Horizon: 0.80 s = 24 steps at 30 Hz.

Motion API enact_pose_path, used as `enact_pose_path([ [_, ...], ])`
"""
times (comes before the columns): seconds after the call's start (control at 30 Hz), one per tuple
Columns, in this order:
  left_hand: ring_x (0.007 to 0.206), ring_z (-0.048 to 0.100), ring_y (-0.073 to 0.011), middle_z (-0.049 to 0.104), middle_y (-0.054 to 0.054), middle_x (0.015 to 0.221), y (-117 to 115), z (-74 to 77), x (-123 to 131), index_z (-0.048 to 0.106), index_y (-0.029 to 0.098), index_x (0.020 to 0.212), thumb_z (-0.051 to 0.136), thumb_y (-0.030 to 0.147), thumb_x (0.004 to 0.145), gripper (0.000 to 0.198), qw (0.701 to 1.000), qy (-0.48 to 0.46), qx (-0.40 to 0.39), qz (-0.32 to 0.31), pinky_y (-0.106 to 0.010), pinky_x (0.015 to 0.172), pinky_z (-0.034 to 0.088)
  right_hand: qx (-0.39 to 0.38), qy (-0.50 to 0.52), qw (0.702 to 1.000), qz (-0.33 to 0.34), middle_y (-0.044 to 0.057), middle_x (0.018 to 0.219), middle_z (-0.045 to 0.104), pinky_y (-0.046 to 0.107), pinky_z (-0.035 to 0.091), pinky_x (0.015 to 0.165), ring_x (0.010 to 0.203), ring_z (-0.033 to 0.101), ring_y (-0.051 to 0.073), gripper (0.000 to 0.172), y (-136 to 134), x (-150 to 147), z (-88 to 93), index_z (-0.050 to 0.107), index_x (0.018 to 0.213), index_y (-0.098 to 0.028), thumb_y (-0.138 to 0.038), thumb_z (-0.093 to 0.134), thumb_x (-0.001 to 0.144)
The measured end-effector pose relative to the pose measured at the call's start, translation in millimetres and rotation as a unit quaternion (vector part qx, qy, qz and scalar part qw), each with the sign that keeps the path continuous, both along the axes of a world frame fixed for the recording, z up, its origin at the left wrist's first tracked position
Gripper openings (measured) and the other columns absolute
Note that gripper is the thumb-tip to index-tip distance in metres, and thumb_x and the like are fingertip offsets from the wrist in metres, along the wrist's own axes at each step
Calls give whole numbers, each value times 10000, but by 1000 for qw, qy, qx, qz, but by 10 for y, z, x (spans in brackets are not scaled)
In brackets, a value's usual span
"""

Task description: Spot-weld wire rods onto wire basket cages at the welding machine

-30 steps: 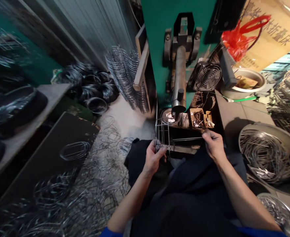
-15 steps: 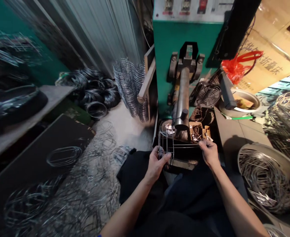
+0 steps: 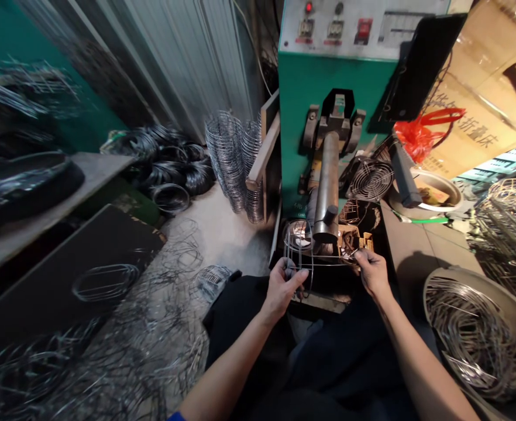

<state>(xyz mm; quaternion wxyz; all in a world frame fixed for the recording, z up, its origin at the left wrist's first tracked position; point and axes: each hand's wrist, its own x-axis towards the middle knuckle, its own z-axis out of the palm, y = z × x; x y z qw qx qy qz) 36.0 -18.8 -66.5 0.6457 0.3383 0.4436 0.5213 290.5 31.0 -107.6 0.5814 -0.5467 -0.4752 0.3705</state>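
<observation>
A wire frame (image 3: 299,260) with a curved ring end is gripped by my left hand (image 3: 284,279), thumb and fingers pressed on its wires. My right hand (image 3: 371,270) pinches the right end of the long wires that run across from the frame. Just beyond both hands, a metal cylinder (image 3: 327,181) juts from the green machine (image 3: 297,105) and points toward me. Small orange trays (image 3: 365,242) holding dark bits sit below the cylinder, near my right fingertips.
On the right stands a tub of bent wires (image 3: 460,316), with a red plastic bag (image 3: 418,140) behind. Stacked wire rings (image 3: 227,158) stand left of the machine. Loose wires (image 3: 152,333) cover the floor at left, beside a dark board (image 3: 56,269).
The wire frame has turned slightly, so its curved ring now shows more roundly. Both hands keep their hold. The view has tilted up a little, showing more of the machine's panel.
</observation>
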Motion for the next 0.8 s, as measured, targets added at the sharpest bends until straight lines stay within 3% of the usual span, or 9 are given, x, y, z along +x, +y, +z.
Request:
enact_pose_path([
  [0.4, 382, 472, -84, 503, 110, 545, 152, -22, 18, 415, 226, 839, 836, 453, 714, 494, 1000, 0, 7, -3, -191, 359, 433, -1, -38, 999, -14, -63, 561, 282, 261, 265, 543, 556, 267, 101, 595, 91, 65, -16, 319, 547, -220, -567, 747, 769],
  [0.6, 438, 516, -90, 578, 75, 593, 105, 34, -42, 522, 193, 868, 847, 438, 688, 445, 998, 61, 0, 14, -196, 410, 464, 10, -129, 992, -11, -22, 579, 491, 282, 382, 614, 595, 456, 137, 481, -70, -71, 289, 530, 574, -196, -582, 672, 823],
  [0.67, 444, 524, -92, 584, 67, 571, 145, 36, -34, 549, 178, 827, 853, 428, 670, 424, 996, 88, 5, 20, -196, 425, 466, 36, -186, 982, -7, 4, 715, 589, 289, 440, 719, 716, 548, 162, 408, -118, 100, 326, 607, 689, -190, -557, 649, 862],
  [0.73, 439, 521, -95, 589, 70, 564, 203, 24, 0, 562, 175, 798, 883, 397, 607, 435, 995, 93, -2, 34, -201, 411, 462, 22, -273, 960, -50, 37, 913, 655, 294, 461, 830, 871, 598, 185, 329, -236, 485, 278, 665, 886, -194, -522, 640, 890],
  [0.8, 437, 522, -105, 596, 72, 561, 236, 21, 40, 576, 175, 775, 905, 375, 532, 455, 994, 97, -22, 48, -212, 394, 461, -81, -379, 914, -117, 70, 1076, 671, 292, 458, 906, 995, 608, 197, 311, -477, 1017, 172, 659, 1066, -201, -476, 580, 945],
])
